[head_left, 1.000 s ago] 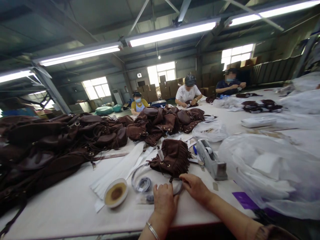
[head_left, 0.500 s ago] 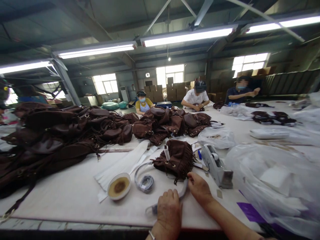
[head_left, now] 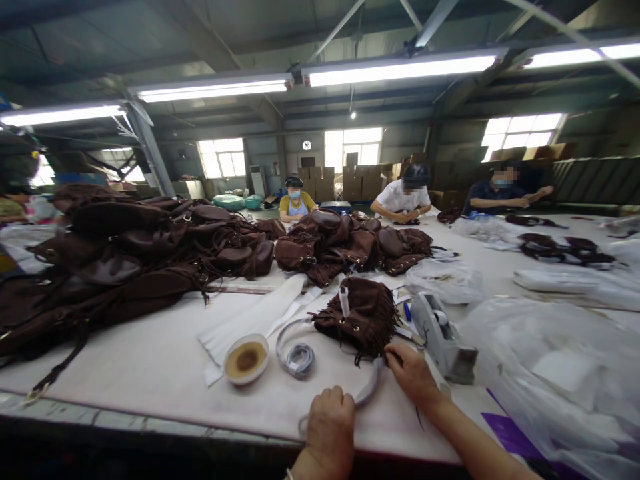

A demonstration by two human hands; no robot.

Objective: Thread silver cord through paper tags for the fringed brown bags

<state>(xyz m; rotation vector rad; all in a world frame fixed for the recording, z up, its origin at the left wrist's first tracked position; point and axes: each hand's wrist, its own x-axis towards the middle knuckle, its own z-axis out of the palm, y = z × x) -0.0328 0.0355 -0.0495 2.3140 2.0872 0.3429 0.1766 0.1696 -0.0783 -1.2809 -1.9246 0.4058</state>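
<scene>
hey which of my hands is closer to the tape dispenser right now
Right. Your right hand rests just left of the tape dispenser, pinching the grey strap. Your left hand lies farther off, at the table's near edge on the strap's other end.

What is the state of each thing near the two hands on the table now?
left hand: pressed down on the grey strap
right hand: pinching the strap beside the fringed bag
grey strap: curved between both hands
fringed bag: lying on the table, fringe hanging
tape roll: lying flat
tape dispenser: standing, untouched
</scene>
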